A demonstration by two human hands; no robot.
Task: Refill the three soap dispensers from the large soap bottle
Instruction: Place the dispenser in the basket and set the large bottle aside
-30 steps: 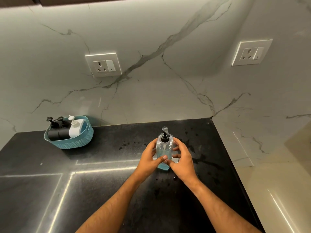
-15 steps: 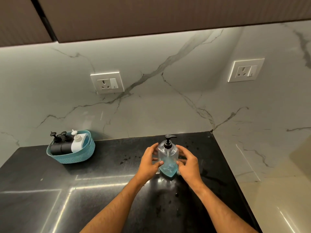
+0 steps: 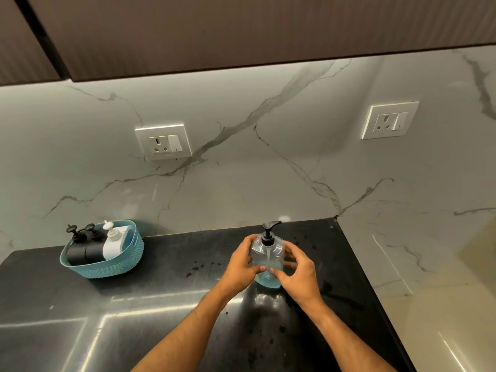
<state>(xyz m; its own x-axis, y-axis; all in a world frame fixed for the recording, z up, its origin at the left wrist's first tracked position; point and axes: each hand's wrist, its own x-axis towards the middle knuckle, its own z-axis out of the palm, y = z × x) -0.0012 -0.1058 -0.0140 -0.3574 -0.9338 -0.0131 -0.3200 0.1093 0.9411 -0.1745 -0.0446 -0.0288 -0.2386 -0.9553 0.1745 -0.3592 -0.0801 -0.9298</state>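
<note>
A clear soap bottle [image 3: 267,253] with a black pump and a little blue liquid at its bottom stands upright on the black counter [image 3: 171,264], near the right back corner. My left hand [image 3: 243,264] wraps its left side and my right hand [image 3: 298,269] wraps its right side, fingertips meeting at the front. At the far left a teal basket [image 3: 118,264] holds two black dispensers [image 3: 80,251] and one white dispenser [image 3: 114,244], lying tilted with pumps pointing up and back.
A marble wall rises behind the counter with two sockets [image 3: 163,142] [image 3: 389,120]. Dark cabinets [image 3: 241,30] hang overhead. The counter's right edge runs close to the bottle, with a pale lower surface [image 3: 442,318] beyond it.
The view has tilted up, showing more cabinet. Both hands stay round the bottle; it stands upright and a little further back than before.
</note>
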